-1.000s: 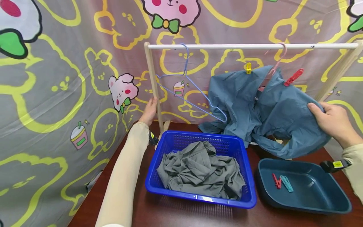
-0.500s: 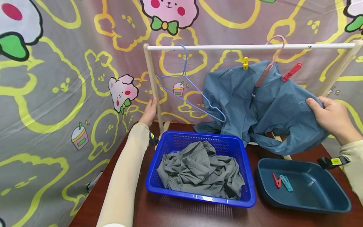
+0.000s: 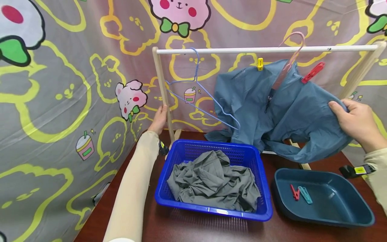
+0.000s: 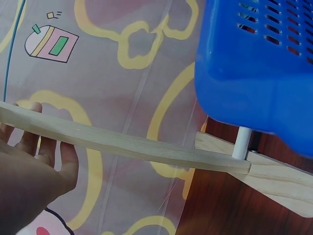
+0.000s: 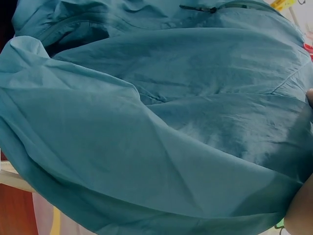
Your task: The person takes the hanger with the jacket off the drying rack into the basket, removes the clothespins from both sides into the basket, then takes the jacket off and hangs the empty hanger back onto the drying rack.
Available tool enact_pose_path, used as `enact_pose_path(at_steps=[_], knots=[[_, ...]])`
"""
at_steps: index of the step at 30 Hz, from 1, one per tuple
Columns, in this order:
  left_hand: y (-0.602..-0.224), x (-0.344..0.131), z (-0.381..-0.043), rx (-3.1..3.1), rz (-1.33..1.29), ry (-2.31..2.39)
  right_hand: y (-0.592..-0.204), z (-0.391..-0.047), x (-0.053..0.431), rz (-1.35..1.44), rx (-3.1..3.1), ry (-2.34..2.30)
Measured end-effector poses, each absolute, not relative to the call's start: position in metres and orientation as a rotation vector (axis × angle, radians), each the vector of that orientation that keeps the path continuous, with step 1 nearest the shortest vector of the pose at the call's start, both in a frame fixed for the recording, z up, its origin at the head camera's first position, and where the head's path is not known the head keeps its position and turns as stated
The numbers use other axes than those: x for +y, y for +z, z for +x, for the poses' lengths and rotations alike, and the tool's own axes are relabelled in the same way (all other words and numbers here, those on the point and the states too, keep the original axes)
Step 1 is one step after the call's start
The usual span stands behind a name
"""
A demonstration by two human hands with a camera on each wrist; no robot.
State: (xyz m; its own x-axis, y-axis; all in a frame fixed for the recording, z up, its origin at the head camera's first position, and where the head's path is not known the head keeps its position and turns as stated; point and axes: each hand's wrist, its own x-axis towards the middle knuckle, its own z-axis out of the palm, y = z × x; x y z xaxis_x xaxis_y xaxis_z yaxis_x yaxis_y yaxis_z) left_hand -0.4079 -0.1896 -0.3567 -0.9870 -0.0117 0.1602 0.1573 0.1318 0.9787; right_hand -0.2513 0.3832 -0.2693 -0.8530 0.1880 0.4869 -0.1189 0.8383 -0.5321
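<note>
My left hand (image 3: 159, 120) holds the left wooden post (image 3: 163, 87) of a clothes rack; in the left wrist view its fingers (image 4: 69, 161) curl round the post. At the right, my right hand (image 3: 358, 122) pinches the upper sleeve of a blue jacket (image 3: 248, 101). The jacket is on a pink hanger (image 3: 291, 62), whose hook rises above the white rod (image 3: 235, 50); whether it touches the rod I cannot tell. A yellow clothespin (image 3: 260, 64) and a red clothespin (image 3: 313, 72) clip the jacket's shoulders. Cloth (image 5: 146, 122) fills most of the right wrist view.
A bare blue hanger (image 3: 208, 90) hangs at the rod's left. In front stands a blue basket (image 3: 214, 211) with a crumpled grey garment (image 3: 214, 181). To its right, a dark teal tub (image 3: 335, 201) holds a red clothespin (image 3: 295, 192) and a turquoise one.
The jacket and pink hanger have risen, and the hook has climbed from resting on the rod to well above it. My right hand has kept its hold; my left hand stays on the post.
</note>
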Motion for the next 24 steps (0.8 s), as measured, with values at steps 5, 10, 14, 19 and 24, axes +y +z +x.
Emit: enact_pose_path(at_steps=[5,10,14,19,24], knots=[[-0.357,-0.189,-0.408,-2.254,-0.131,-1.999,-0.272,-0.250,0.381,-0.047,-2.543,0.709],[-0.356,-0.189,-0.409,-2.265,-0.120,-1.988,-0.281,-0.249,0.385,-0.005,-2.542,0.674],[-0.356,-0.191,-0.410,-2.264,-0.137,-2.031,-0.289,-0.247,0.387,0.009,-2.565,0.692],[-0.355,-0.194,-0.409,-2.261,-0.185,-2.086,-0.300,-0.243,0.390,0.030,-2.600,0.730],[-0.356,-0.194,-0.411,-2.250,-0.202,-2.117,-0.312,-0.241,0.393,0.065,-2.636,0.706]])
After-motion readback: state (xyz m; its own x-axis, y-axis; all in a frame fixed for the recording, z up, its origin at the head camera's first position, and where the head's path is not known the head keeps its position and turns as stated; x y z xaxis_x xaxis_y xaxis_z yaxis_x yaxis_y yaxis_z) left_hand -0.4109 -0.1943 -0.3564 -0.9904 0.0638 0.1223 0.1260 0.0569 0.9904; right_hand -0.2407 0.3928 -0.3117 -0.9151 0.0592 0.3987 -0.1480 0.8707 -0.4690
